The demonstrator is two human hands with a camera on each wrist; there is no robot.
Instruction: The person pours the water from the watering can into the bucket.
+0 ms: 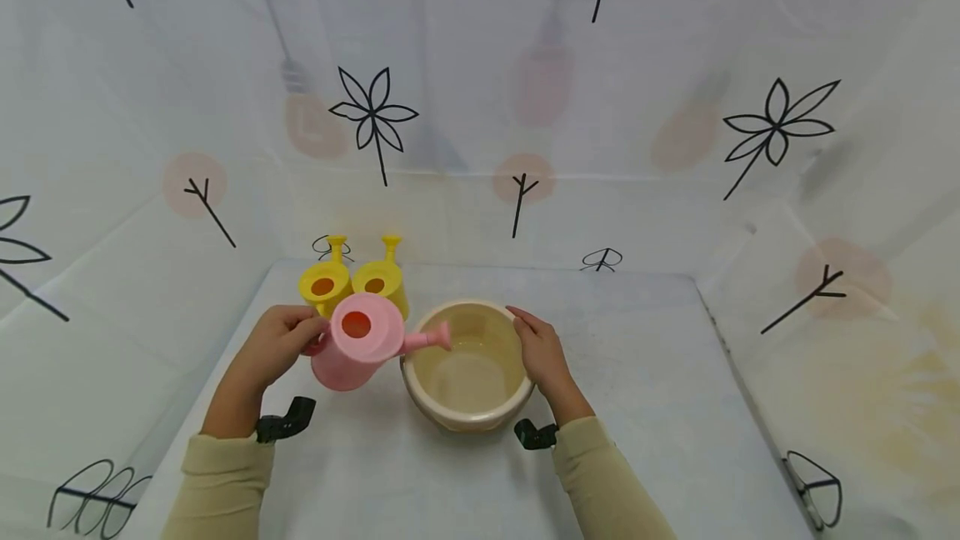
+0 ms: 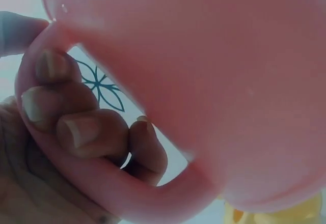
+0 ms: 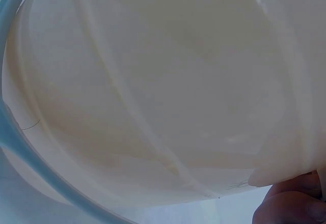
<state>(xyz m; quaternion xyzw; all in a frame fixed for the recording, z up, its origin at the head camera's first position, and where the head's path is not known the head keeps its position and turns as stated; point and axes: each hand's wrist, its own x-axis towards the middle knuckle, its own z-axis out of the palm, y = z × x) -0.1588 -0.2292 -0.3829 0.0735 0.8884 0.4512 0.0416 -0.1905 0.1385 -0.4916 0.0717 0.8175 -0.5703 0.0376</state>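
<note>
My left hand (image 1: 273, 348) grips a pink toy watering can (image 1: 345, 369) by its handle. In the left wrist view, the fingers (image 2: 97, 132) curl through the handle loop. The can's spout points right, its pink rose end over the left part of a cream bowl (image 1: 468, 419); no water is visible coming from it. At the bowl's right side, my right hand (image 1: 546, 361) holds the rim. The bowl's outer wall (image 3: 168, 91) fills most of the right wrist view, with part of the hand at the lower right; the rest of the grip is hidden there.
Two yellow toy watering cans (image 1: 397, 294) stand side by side behind the pink one, partly covered by it. All rest on a white table (image 1: 622, 390). A white cloth with plant drawings (image 1: 450, 123) hangs round the back and sides.
</note>
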